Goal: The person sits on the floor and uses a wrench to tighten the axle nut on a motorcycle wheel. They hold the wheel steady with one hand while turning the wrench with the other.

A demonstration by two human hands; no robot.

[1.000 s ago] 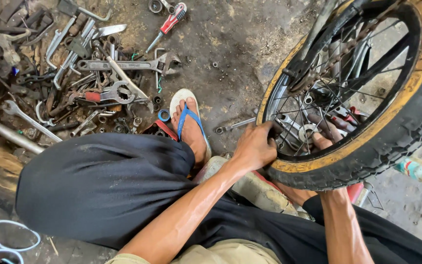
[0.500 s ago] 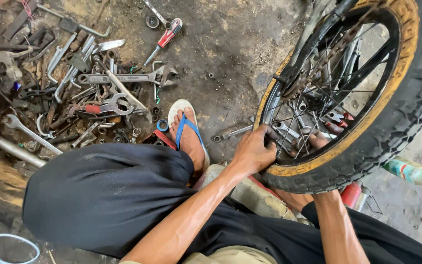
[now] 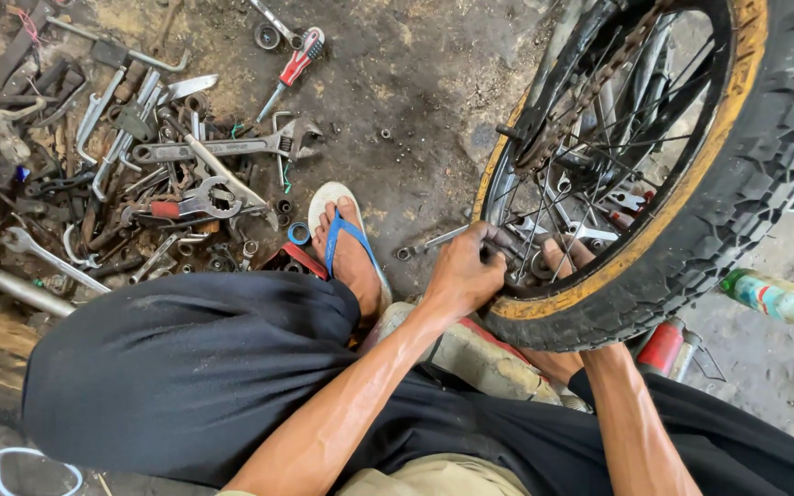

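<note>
A motorcycle wheel with a knobbly black tyre, yellow-edged rim and thin spokes stands upright at the right. My left hand is closed around a small dark tool pressed against the spokes at the rim's lower left. My right forearm passes under the tyre. Only the fingers of my right hand show through the spokes, curled over the inner rim. A chain runs over the sprocket near the hub.
Several spanners and pliers lie heaped on the dirty concrete at the left, with a red-handled screwdriver above them. My foot in a blue-strapped sandal is beside my dark trouser knee. A plastic bottle lies at the right.
Both hands have stayed at the lower rim. My left hand has shifted slightly in against the spokes, and the view has moved a little closer.
</note>
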